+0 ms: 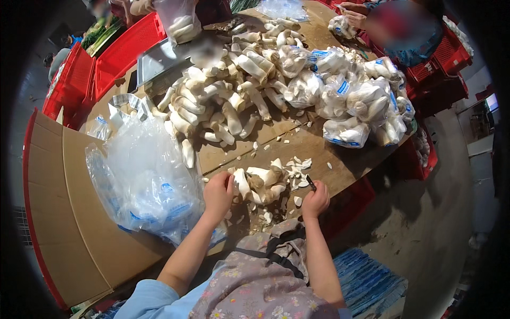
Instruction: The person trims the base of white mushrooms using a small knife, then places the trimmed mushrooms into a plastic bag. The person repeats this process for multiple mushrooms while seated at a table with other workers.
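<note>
My left hand (219, 194) is closed at the left end of a small group of king oyster mushrooms, its fingers against a pale, thick-stemmed king oyster mushroom (241, 184). How far the fingers wrap round it is partly hidden. In my right hand (316, 201) is a small dark knife (311, 183), its tip pointing up and left, apart from the mushrooms. Between the hands lie several more king oyster mushrooms (270, 186) with brownish caps. White trimmings (298, 166) are scattered beside the knife and below the group.
A large heap of king oyster mushrooms (234, 101) covers the far middle. Filled clear bags (366, 101) are piled at right, loose plastic bags (149, 181) at left. Beyond are a grey scale (164, 61), red crates (127, 53) and co-workers' hands (353, 13). A cardboard sheet (79, 212) lines the left.
</note>
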The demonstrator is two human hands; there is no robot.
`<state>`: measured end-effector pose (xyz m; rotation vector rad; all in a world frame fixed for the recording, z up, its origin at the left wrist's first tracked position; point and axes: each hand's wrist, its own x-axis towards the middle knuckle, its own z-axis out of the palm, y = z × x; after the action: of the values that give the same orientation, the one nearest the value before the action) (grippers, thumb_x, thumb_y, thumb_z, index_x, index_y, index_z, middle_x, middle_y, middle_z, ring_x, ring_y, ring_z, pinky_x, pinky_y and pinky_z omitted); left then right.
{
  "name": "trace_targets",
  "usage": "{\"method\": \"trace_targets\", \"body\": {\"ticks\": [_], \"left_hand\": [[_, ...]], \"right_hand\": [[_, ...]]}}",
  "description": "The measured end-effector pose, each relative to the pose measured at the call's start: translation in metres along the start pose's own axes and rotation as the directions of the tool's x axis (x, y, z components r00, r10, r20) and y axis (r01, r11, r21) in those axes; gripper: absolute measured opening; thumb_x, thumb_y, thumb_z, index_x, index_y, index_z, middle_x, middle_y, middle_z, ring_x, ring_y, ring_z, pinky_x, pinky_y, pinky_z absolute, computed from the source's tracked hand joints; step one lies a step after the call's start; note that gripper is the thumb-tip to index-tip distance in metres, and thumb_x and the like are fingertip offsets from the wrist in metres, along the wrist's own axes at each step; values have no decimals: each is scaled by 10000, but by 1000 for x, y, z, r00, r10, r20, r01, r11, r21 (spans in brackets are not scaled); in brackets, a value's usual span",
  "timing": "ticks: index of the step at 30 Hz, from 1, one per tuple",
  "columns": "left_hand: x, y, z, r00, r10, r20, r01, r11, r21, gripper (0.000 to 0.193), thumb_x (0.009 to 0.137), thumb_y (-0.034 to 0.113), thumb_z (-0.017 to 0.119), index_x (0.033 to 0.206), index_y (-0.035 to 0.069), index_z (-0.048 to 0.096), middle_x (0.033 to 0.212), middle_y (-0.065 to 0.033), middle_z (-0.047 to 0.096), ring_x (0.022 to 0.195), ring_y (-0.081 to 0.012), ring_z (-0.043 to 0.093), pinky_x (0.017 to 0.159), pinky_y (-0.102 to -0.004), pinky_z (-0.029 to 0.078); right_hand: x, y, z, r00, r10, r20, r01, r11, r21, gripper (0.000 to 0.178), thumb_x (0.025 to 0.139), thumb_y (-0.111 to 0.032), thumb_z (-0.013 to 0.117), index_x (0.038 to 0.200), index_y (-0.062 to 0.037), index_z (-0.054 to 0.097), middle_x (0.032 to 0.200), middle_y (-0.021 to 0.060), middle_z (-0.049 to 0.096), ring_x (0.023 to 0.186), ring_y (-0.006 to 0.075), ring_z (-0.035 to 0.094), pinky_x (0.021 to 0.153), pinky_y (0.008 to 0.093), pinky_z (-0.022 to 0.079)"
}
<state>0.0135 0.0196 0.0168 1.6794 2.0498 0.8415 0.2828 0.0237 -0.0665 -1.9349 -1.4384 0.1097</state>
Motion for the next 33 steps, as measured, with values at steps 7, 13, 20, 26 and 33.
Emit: {"method": "trace_targets", "body": {"ticks": [7,13,20,26,33], "left_hand": [[-5,12,4,999,-29,21,30,997,-72,199,859,196,614,921,9,598,824,-141,638,714,-304,621,651,-377,487],[6,19,22,920,-315,232,279,944,175,430,814,334,689,973,-14,491,763,-176,629,686,-281,635,621,-361,499],[14,-3,-2,741,-242,627,643,525,-557,358,846,218,572,1134,23,485,949,-78,638,804,-156,617,678,-318,503],[11,35,-30,589,118,799,805,-173,-568,363,899,268,471,1199,63,463,945,-78,531,745,-187,572,639,-310,484],[-6,71,-23,500,268,824,866,-157,-475,379,923,380,515,1178,116,419,859,-58,487,556,-90,410,482,-220,349]], "right_hand": [[7,-4,-10,1000,11,12,-11,1000,-4,200,719,5,485,880,-60,584,852,110,596,855,336,567,735,423,447],[8,-2,-8,1000,2,-2,-2,1000,7,147,753,-3,508,860,-64,588,832,112,584,826,341,558,699,432,438],[8,0,-9,1000,12,-3,-12,1000,0,100,796,-32,531,856,-70,601,818,112,583,812,340,557,696,442,429],[9,1,-10,996,59,62,-59,998,-7,122,827,-46,512,900,-65,607,866,109,609,845,320,576,737,413,449],[13,-36,-56,879,242,410,-445,722,529,140,932,-138,520,935,-31,612,810,17,608,723,92,530,687,248,439]]}}
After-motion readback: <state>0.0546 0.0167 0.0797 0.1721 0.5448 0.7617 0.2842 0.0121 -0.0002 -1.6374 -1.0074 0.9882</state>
